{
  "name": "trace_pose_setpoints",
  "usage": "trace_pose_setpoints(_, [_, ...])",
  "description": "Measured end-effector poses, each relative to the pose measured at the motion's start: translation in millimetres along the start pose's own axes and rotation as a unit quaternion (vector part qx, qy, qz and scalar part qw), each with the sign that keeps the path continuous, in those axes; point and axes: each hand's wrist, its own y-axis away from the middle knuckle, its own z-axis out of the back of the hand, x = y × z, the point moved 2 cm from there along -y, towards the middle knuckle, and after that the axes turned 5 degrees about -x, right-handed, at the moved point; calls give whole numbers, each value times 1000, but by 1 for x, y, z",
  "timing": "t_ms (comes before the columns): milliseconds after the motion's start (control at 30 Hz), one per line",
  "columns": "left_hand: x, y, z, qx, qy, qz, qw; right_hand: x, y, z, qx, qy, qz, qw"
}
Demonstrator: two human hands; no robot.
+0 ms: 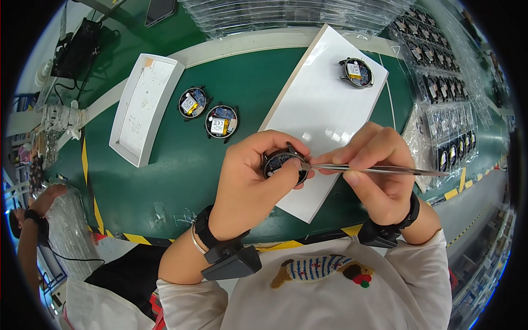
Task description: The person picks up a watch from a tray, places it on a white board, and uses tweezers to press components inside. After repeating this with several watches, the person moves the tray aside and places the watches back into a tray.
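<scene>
the left hand [242,179] grasps a round watch case [276,161], thumb over its four o'clock side. the right hand [389,159] pinches metal tweezers [329,166], tips at the case's three o'clock rim, contact unclear. two open cases [221,122] lie at ten o'clock, a white board [313,104] toward one o'clock.

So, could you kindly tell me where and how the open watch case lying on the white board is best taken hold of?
Probably by opposite sides of its round black rim, from above: the open watch case lies flat on the white board, its battery exposed and facing up, so the middle seems best avoided.
</scene>
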Motion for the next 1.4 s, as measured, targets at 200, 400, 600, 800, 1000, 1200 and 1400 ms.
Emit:
trace_pose_setpoints(200, [-1,-1,6,18,-28,4,999,9,2,4,-21,-30,-11,999])
trace_pose_setpoints(400, [4,-5,8,28,108,80,991,1,0,3,-63,-52,-49,995])
trace_pose_setpoints(600, [1,-5,5,14,111,113,987,-3,-1,0,-91,-59,-88,990])
trace_pose_setpoints(800, [0,-4,2,3,75,121,990,-8,-1,-1,-81,-50,-86,992])
trace_pose_setpoints(1000, [1,-4,3,3,79,123,989,-9,-2,0,-85,-55,-94,990])
trace_pose_setpoints(1200, [1,-4,3,2,50,103,993,-3,-5,8,-106,-29,-93,990])
trace_pose_setpoints(1400, [-3,-4,4,-20,15,56,998,-2,-8,26,-71,11,-91,993])
